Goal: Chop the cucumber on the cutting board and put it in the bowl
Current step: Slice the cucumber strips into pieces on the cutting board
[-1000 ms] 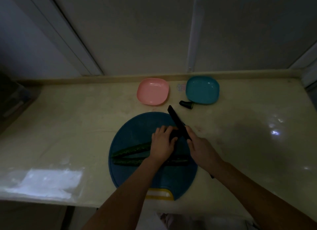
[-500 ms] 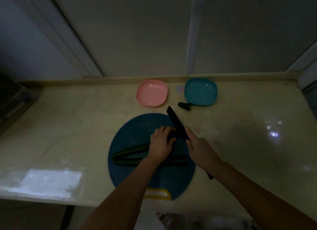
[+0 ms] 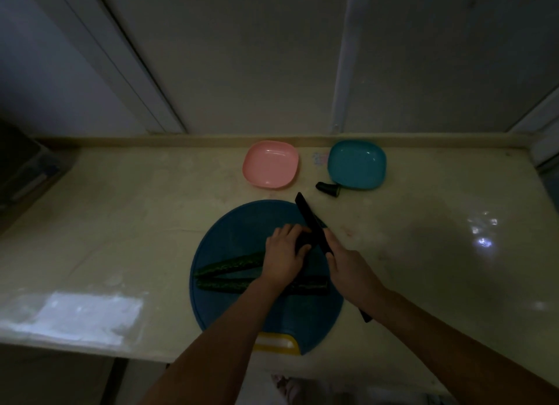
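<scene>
Head view: left hand (image 3: 284, 253) presses the cucumber (image 3: 233, 264) to keep it steady on the board (image 3: 242, 223); right hand (image 3: 352, 271) grips the knife (image 3: 311, 221) for cutting.

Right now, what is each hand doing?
Left hand: closed over the cucumber, pinning it to the board.
Right hand: closed around the knife.

Two hands are in view: the left hand (image 3: 284, 258) and the right hand (image 3: 351, 271). One knife (image 3: 311, 223). One round blue cutting board (image 3: 236, 232) lies on the one worktop (image 3: 136, 208). Two long cucumber pieces lie on the board: a far one (image 3: 230, 264) and a near one (image 3: 230, 284). Two bowls stand at the far side, one pink (image 3: 270, 164) on the left, one teal (image 3: 357, 164) on the right. One small dark object (image 3: 328, 189) lies just beside the teal bowl; what it is cannot be told.
</scene>
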{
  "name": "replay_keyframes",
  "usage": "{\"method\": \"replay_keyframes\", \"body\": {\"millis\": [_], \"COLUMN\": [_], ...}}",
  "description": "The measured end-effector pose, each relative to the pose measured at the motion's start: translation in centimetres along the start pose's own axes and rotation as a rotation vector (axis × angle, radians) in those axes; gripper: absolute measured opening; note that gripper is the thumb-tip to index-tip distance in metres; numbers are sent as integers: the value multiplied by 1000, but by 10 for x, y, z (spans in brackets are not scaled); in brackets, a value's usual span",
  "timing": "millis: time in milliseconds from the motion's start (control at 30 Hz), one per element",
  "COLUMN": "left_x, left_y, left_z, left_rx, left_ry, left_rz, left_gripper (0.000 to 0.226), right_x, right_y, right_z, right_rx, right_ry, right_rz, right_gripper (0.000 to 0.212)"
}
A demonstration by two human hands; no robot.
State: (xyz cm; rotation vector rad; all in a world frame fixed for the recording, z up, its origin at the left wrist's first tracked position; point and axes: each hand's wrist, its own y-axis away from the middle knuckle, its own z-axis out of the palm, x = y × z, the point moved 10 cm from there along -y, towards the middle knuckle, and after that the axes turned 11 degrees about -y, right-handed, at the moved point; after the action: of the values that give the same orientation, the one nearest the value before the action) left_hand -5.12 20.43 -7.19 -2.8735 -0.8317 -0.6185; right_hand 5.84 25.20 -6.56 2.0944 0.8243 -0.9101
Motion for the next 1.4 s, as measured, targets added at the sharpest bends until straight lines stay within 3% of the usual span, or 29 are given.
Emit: {"method": "replay_keyframes", "body": {"millis": [333,1400], "left_x": [-2,-3], "left_y": [0,-1], "left_z": [3,0], "left_rx": [-10,10], "left_ry": [33,46], "left_rz": [10,5], "left_gripper": [27,24], "right_x": [9,1], "right_y": [0,10], "right_z": [-2,-3], "right_rx": [65,46], "right_ry": [1,-60], "right_rz": [-36,-3], "right_gripper": [56,55]}}
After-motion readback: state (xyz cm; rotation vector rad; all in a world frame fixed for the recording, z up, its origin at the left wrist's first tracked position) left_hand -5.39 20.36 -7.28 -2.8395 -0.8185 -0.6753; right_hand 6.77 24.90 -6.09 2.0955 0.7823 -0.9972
